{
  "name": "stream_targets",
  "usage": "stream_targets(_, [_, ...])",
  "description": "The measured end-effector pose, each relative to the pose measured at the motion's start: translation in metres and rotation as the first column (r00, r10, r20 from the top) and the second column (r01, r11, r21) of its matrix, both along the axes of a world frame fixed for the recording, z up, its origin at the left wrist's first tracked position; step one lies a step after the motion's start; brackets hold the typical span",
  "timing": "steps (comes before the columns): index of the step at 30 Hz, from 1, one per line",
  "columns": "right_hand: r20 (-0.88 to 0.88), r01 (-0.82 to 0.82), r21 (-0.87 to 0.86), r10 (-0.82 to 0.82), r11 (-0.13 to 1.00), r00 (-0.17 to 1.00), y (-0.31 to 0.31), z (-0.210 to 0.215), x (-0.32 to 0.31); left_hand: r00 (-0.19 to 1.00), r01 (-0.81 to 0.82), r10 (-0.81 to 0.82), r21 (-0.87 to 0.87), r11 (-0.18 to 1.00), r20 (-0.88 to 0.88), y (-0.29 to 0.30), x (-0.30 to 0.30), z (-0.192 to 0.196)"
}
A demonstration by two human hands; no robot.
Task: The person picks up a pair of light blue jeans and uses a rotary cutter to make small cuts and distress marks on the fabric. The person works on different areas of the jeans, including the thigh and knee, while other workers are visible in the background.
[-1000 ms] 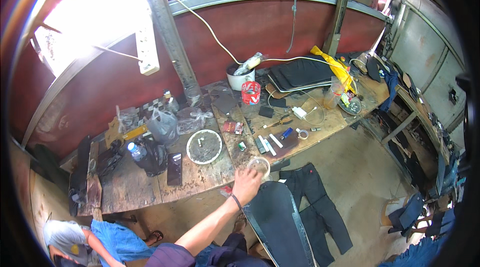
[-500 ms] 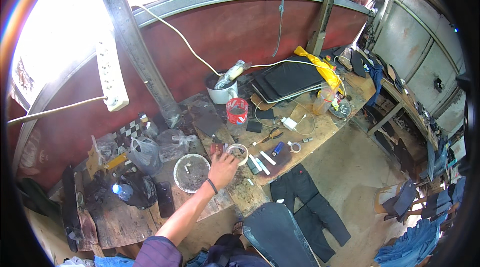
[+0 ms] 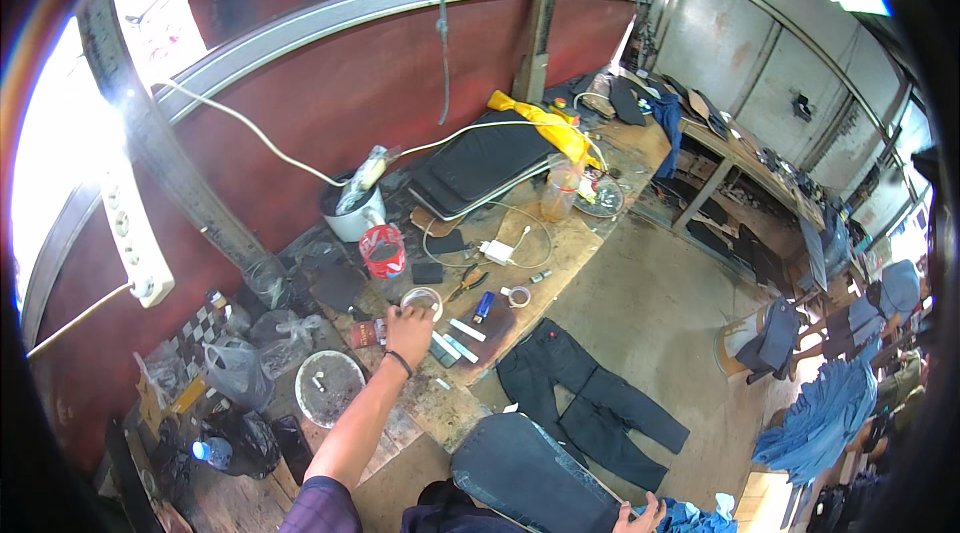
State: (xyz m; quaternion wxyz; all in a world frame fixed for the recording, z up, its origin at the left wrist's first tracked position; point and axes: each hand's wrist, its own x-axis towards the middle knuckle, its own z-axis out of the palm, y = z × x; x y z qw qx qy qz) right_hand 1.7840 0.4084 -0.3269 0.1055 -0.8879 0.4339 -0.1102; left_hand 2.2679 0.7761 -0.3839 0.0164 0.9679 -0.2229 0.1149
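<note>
On the cluttered wooden workbench [image 3: 560, 263], the left hand [image 3: 408, 333] reaches forward on an outstretched arm, fingers curled around a small round transparent lid [image 3: 421, 303] near the red cup [image 3: 383, 250]. The right hand [image 3: 640, 515] grips dark denim [image 3: 530, 478] at the lower edge.

purple plaid sleeve, dark band on left wrist [image 3: 400, 363].

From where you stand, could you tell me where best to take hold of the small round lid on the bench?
Probably by its rim, from above. The small round lid lies flat on the wooden bench, under the fingertips of the left hand. The red cup stands close behind, so the near side is freer.
</note>
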Motion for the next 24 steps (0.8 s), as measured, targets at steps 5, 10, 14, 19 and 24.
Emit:
stream_targets(5, [0.008,0.018,0.015,-0.018,1.000,1.000,0.017,0.006,-0.017,0.994,-0.052,0.058,0.069,0.996,-0.094,0.011,0.015,-0.015])
stream_targets(10, [-0.008,0.023,0.062,-0.023,0.998,1.000,0.018,-0.006,-0.027,0.998,-0.058,0.058,-0.008,0.998,0.010,0.015,0.010,-0.019])
stream_targets(14, [0.157,0.077,0.273,-0.123,0.959,0.980,0.015,-0.033,-0.033,0.996,-0.009,0.014,-0.057,0.998,0.087,0.018,0.001,-0.016])
stream_targets(19, [0.148,0.108,0.287,-0.155,0.952,0.977,0.009,-0.043,-0.045,0.991,-0.127,0.129,0.088,0.988,-0.017,0.027,0.012,-0.012])
stream_targets(24, [0.157,0.127,0.220,-0.164,0.967,0.974,0.013,-0.037,-0.063,0.990,-0.111,0.120,-0.107,0.988,0.078,0.000,0.007,-0.007])
